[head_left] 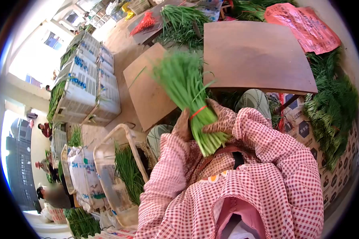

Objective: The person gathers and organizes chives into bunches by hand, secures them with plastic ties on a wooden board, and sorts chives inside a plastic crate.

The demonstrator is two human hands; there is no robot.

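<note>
A bundle of long green chives (pixel 181 77) with a red band (pixel 198 112) around its lower part is held in front of my body. Its cut ends point down toward my lap and the leafy tips, blurred by motion, point up and away. My left hand (pixel 183 125) is closed on the bundle's left side, near the band. From the right, my right hand (pixel 222 118), in a spotted glove, grips the stalks at and just below the band. Some of my fingers are hidden behind the stalks.
Two brown boards stand ahead, a left one (pixel 141 81) and a larger right one (pixel 255 55). Loose greens (pixel 331 103) lie at right by a red plastic sheet (pixel 299 26). Red bands (pixel 144 23) lie farther off. At left are a basket (pixel 111 179) and stacked white crates (pixel 85 85). Several people are beyond.
</note>
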